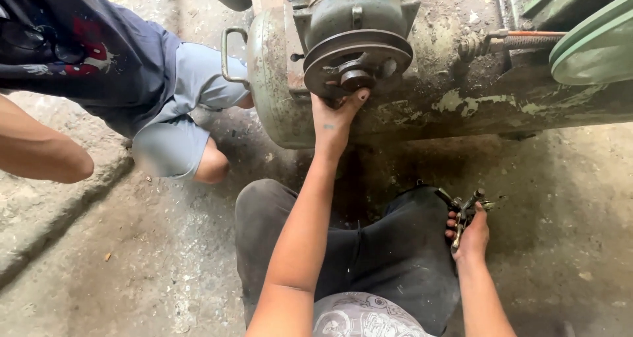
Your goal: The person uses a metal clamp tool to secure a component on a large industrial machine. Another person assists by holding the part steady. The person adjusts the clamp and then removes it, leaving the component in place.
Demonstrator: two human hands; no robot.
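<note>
At the far left, another person (pixel 151 93) in a dark printed shirt and pale grey shorts crouches on the dusty concrete floor (pixel 132 271), one bare forearm (pixel 39 152) reaching in from the left edge. Just right of that person's knee stands the worn, pale green cylindrical metal tank (pixel 455 106), its paint flaking, with a bent metal handle (pixel 232 53) on its left end.

My left hand (pixel 335 116) is stretched far out to the grooved, dark grey metal pulley wheel (pixel 359 60) at the tank's front. My fingers are spread and pressed against the wheel's lower rim, my thumb tip touching the round hub (pixel 357 80) at its middle; the hand grips nothing.

My knees in black trousers (pixel 389 251) are near, between my arms.

On the right, my right hand (pixel 471 235) rests by my right knee, fingers closed around a greasy dark metal puller tool (pixel 467 208), its arms sticking out past my fingers. At the far right edge sits a large green belt wheel (pixel 593 47).
</note>
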